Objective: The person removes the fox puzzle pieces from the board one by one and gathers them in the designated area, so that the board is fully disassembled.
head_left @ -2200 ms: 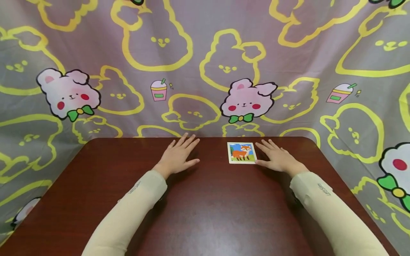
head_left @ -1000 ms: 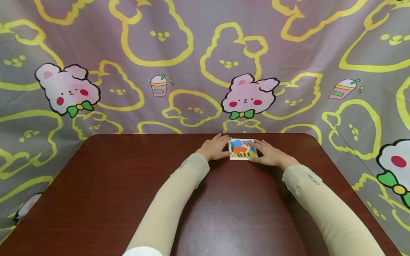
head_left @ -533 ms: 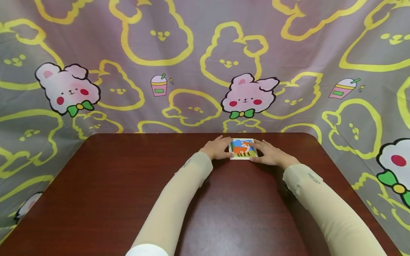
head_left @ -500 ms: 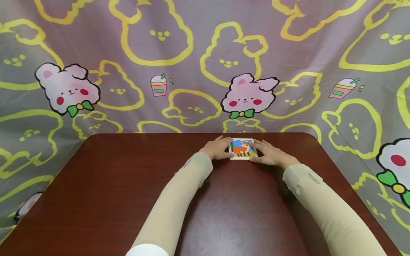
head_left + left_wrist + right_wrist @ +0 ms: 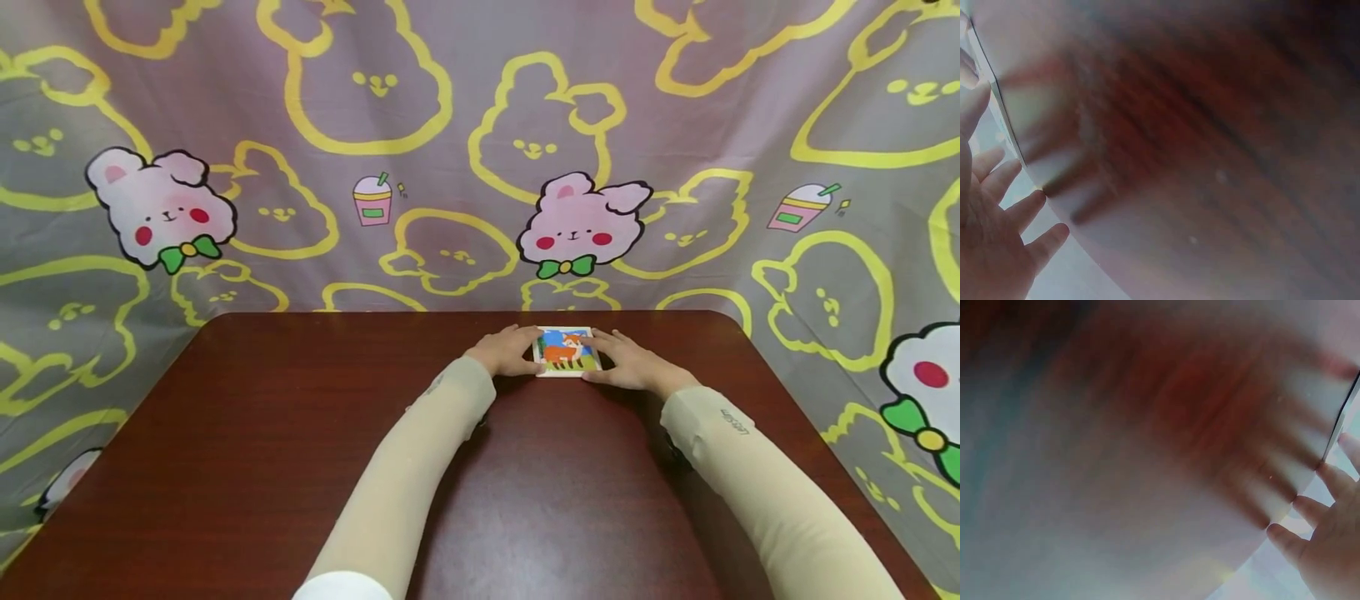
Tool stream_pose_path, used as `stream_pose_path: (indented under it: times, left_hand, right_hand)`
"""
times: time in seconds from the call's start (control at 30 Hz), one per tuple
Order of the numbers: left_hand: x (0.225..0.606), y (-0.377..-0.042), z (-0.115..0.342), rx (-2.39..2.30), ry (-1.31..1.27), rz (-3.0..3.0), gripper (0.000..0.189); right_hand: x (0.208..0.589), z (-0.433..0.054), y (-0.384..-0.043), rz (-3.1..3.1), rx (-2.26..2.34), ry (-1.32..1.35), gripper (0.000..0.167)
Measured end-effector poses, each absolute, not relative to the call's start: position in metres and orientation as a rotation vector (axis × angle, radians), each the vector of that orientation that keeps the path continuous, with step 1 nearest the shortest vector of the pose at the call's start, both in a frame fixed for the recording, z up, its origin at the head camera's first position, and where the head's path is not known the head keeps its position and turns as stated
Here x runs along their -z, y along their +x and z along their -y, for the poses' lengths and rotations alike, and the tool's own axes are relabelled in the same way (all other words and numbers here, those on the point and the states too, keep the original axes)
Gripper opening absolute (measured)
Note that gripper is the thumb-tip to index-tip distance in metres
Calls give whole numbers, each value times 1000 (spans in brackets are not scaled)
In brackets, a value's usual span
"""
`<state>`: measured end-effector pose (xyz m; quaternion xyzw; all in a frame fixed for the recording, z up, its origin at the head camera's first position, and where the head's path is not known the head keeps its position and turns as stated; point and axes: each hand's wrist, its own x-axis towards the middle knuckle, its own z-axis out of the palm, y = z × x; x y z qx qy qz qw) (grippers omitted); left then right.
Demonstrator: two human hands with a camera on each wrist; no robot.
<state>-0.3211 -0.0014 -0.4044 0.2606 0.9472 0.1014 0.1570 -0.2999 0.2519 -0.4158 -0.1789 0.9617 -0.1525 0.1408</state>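
A small square picture board (image 5: 567, 352) with a white border shows an orange fox on grass under blue sky. It lies flat near the far edge of the dark red wooden table (image 5: 480, 467). My left hand (image 5: 507, 350) touches its left side, thumb at the near corner and fingers at the far one. At its right side is my right hand (image 5: 632, 362), thumb at the near corner, a fingertip over the picture. Spread, fairly straight fingers show in both wrist views, on the left hand (image 5: 997, 231) and the right hand (image 5: 1335, 544). The palms are partly hidden in the head view.
A grey curtain (image 5: 450, 83) with yellow bear outlines and pink rabbit heads hangs behind the table and along both sides. Beige sleeves (image 5: 405, 467) cover both forearms, which cross the table from its near side.
My left hand has come right from the table's middle to the board's left side. The right hand has shifted slightly left. Lately the board has slid slightly left and nearer between my hands.
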Motion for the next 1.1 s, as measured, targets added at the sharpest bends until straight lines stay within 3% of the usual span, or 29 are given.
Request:
stream_pose_path:
  times: [1.1]
  left_hand:
    - [398,-296,43,-247,724,-2664,82]
  right_hand:
    - [408,-217,-271,-2748,471,-583,76]
